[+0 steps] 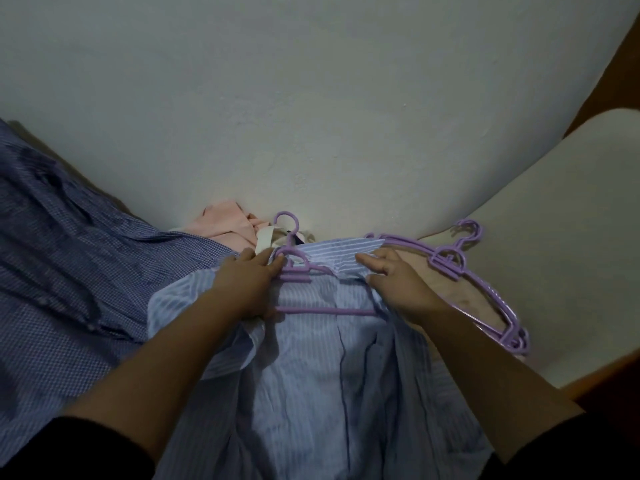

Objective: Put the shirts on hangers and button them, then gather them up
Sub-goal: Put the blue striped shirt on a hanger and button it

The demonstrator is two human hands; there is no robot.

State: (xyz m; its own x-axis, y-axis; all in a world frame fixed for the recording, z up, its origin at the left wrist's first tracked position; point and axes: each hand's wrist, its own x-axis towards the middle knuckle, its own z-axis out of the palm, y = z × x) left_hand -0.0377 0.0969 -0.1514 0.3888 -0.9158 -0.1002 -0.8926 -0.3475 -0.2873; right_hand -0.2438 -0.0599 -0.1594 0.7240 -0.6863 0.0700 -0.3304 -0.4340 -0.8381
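— Purple hanger (294, 271) lies inside the striped shirt (311, 368), centre frame; left hand (247, 282) grips it, right hand (398, 282) pinches the collar.
— Hanging step, probably; buttoning should follow.

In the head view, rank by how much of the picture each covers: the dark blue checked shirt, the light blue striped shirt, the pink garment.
1 and 2. Dark blue checked shirt and light blue striped shirt: similar spread, both cut off by the frame edge, so unranked.
3. Pink garment: clearly smallest, partly hidden.
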